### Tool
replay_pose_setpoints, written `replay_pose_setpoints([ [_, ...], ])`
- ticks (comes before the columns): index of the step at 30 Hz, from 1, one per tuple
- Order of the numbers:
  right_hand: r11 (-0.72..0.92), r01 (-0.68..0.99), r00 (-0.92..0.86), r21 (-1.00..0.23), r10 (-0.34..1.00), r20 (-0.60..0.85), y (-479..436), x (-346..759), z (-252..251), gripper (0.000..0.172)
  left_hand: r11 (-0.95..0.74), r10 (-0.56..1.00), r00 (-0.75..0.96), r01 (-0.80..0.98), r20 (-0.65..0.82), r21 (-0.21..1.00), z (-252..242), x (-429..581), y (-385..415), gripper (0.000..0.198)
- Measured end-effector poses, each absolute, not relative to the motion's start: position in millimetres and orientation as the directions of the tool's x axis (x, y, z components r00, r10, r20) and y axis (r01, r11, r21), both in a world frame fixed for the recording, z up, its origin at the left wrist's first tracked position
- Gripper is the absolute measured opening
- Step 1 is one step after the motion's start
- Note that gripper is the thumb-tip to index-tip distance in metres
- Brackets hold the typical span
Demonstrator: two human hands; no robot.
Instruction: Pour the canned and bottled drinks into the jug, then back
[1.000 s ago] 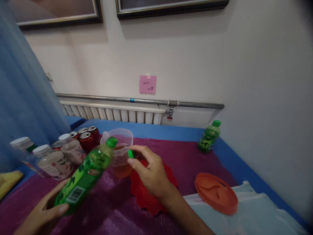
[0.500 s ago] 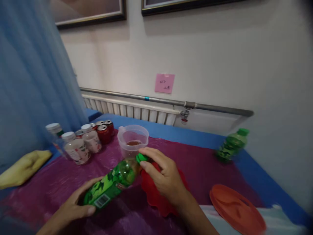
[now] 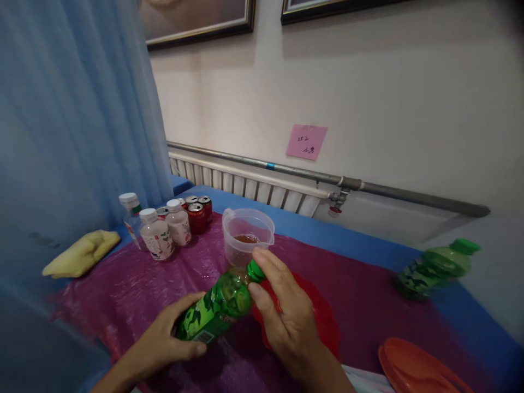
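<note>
My left hand (image 3: 164, 341) grips the lower body of a green bottle (image 3: 215, 308), which lies tilted with its neck toward the upper right. My right hand (image 3: 282, 314) is closed around the bottle's green cap (image 3: 255, 270), fingers pinched on it. Just behind the cap stands a clear plastic measuring cup (image 3: 246, 236) with some reddish-brown liquid in it. A red scalloped plate (image 3: 323, 322) lies under my right hand on the purple table cover (image 3: 135, 284).
Several white-capped bottles (image 3: 155, 240) and red cans (image 3: 197, 216) stand at the back left beside a yellow cloth (image 3: 82, 252). Another green bottle (image 3: 434, 267) stands at the right. An orange lid (image 3: 413, 371) lies at the lower right. A blue curtain (image 3: 61, 136) hangs left.
My right hand brought the green cap onto the bottle's neck and now grips it there. The bottle has tilted lower, and the view has swung to the left.
</note>
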State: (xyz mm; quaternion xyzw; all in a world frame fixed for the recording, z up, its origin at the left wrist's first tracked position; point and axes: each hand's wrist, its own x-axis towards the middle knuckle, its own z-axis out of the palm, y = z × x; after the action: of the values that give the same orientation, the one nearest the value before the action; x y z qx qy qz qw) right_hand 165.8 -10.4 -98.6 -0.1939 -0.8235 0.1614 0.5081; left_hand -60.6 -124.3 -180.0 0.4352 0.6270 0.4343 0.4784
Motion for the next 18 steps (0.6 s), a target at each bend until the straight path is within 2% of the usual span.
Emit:
replay_pose_setpoints([
  [3,0.887,0.146,-0.449,-0.439,0.455,0.769,-16,164,-99,0.053,0.252,0.944,-0.260,0.181,-0.201,0.950,-178,-56,-119,0.083],
  [7,0.907,0.089,-0.504,-0.411,0.398,0.767,-21,161,-99,0.057,0.220,0.943,-0.308,0.294,-0.126,0.930,-176,-52,-112,0.079],
  [10,0.910,0.077,-0.487,-0.408,0.391,0.781,-20,160,-99,0.056,0.203,0.939,-0.329,0.283,-0.104,0.938,-178,-50,-108,0.079],
  [15,0.926,0.098,-0.503,-0.364,0.362,0.785,-16,162,-99,0.053,0.187,0.959,-0.258,0.282,-0.113,0.941,-180,-48,-108,0.070],
  [18,0.912,0.097,-0.520,-0.399,0.388,0.761,-15,163,-100,0.049,0.212,0.953,-0.269,0.253,-0.142,0.944,-179,-47,-110,0.071],
])
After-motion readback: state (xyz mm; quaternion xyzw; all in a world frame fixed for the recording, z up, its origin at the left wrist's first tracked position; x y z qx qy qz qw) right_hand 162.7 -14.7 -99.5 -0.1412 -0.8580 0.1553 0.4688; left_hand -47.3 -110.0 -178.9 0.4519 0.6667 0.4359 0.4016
